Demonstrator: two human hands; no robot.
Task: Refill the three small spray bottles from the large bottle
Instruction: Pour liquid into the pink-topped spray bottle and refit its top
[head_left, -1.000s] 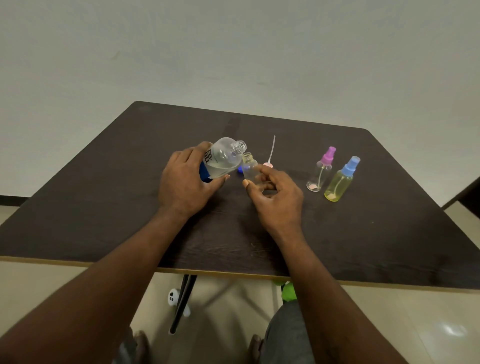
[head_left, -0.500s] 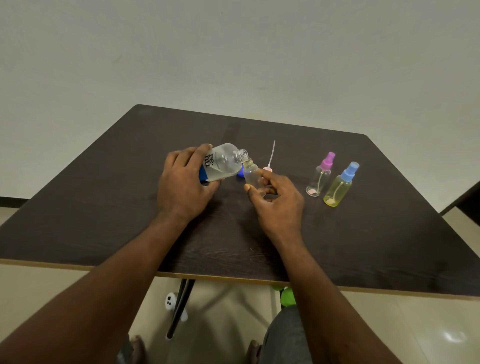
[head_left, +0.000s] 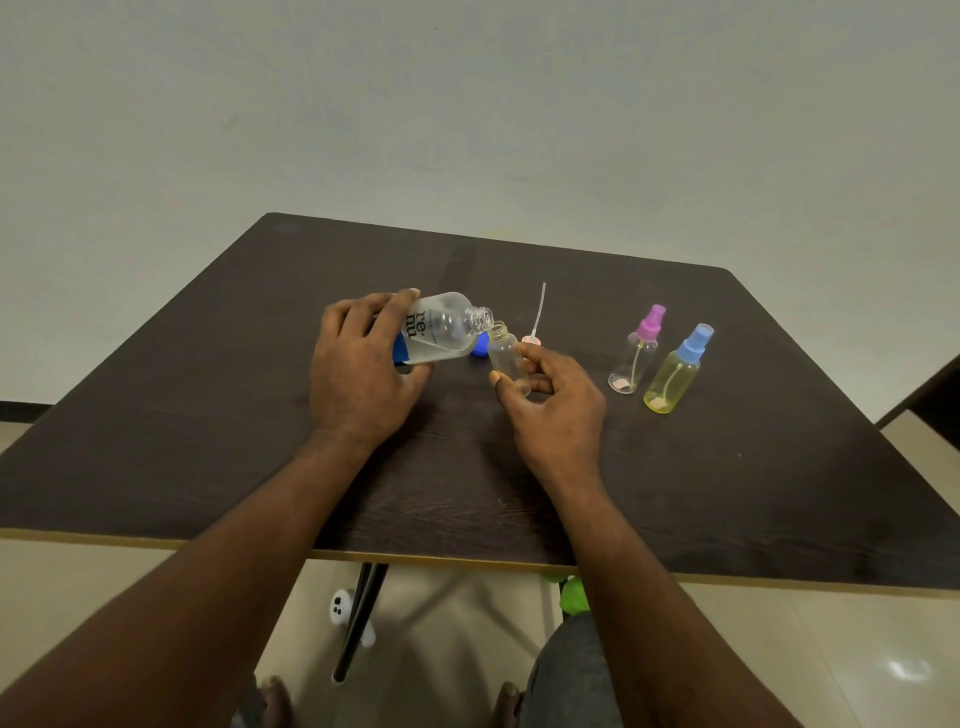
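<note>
Plain indoor room, home or office unclear. Bare pale wall (head_left: 467, 104), dark skirting strip (head_left: 21, 410) low on the left, glossy beige tiled floor (head_left: 831, 665). 1 dark wood-grain table (head_left: 208, 441) with light edge band, on a black metal leg (head_left: 358, 623). Corner of a 2nd dark furniture piece (head_left: 930, 389) at right.

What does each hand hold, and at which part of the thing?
The left hand grips the large bottle around its lower half. The right hand holds the small uncapped bottle by its lower body, between thumb and fingers.
</note>
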